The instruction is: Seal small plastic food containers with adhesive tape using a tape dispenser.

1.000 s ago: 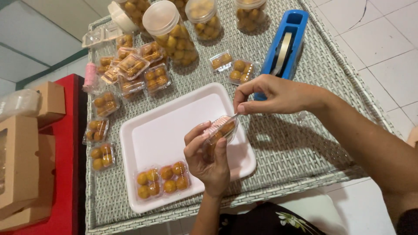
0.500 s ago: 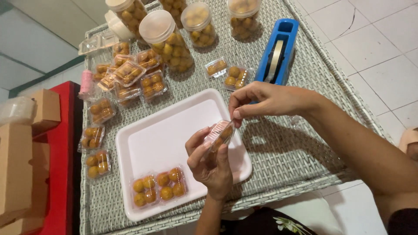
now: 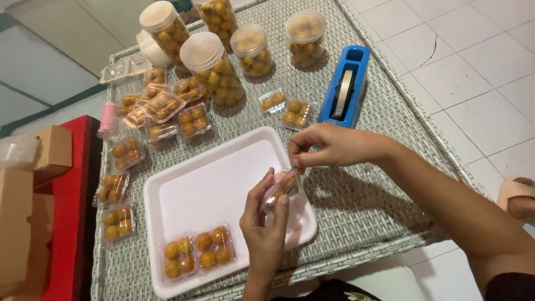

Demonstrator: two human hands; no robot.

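My left hand [image 3: 262,223] holds a small clear plastic box of round yellow cookies [image 3: 280,188] on its edge above the right part of a white tray [image 3: 212,184]. My right hand [image 3: 326,146] pinches the box's upper corner with fingertips, apparently on a strip of clear tape. Two filled small boxes [image 3: 196,253] lie in the tray's near left corner. A blue tape dispenser [image 3: 345,89] stands just beyond my right hand.
Several tall clear jars of cookies [image 3: 214,67] stand at the far side of the grey woven table [image 3: 379,206]. Several more small filled boxes [image 3: 161,111] lie left of the tray. Cardboard boxes [image 3: 22,223] sit on a red stand [image 3: 72,212] at left.
The view has shifted so the table sits lower in the frame. Both hands stay on the small box; my right fingers have drawn closer to its upper corner.
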